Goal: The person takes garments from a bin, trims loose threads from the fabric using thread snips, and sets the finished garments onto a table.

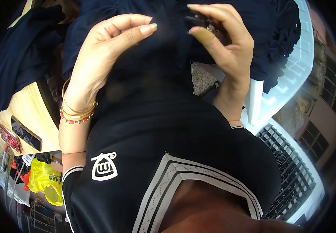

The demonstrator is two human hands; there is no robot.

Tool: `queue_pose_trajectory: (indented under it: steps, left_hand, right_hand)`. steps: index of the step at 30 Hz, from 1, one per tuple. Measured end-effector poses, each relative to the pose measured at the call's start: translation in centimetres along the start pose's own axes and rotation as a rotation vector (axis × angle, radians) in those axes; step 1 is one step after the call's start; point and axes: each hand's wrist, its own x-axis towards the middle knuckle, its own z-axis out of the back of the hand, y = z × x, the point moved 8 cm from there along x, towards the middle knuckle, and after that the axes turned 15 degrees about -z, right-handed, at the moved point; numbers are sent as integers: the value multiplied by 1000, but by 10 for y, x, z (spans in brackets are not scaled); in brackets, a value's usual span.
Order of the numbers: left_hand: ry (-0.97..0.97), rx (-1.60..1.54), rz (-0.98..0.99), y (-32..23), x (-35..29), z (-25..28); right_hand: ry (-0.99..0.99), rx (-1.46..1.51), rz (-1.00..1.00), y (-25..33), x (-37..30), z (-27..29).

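Dark navy cloth fills the space in front of me and between my hands. My left hand is held over it at the upper left, thumb and forefinger pressed together in a pinch. What lies between those fingertips, dark against dark, I cannot make out. Gold bangles and a beaded bracelet circle the left wrist. At the upper right, my right hand curls around a small dark tool with a metal part, which looks like thread snips. Its tip points left, toward the left hand. A tan strip wraps the right thumb.
More navy cloth lies over the pale wooden table at left, where two phones rest. A yellow plastic bag is below the table. On the right are a white plastic basket holding navy cloth and a dark grid-like panel.
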Motion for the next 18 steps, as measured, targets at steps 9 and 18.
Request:
queue_pose_trajectory:
  steps: [9,18]
  left_hand:
    - [-71,129,-100,-3,2,3]
    - [-46,379,-374,-32,3,-13]
  right_hand:
    - [49,-126,165,0,-10,-15]
    - [16,-110,84,16,-3,-11]
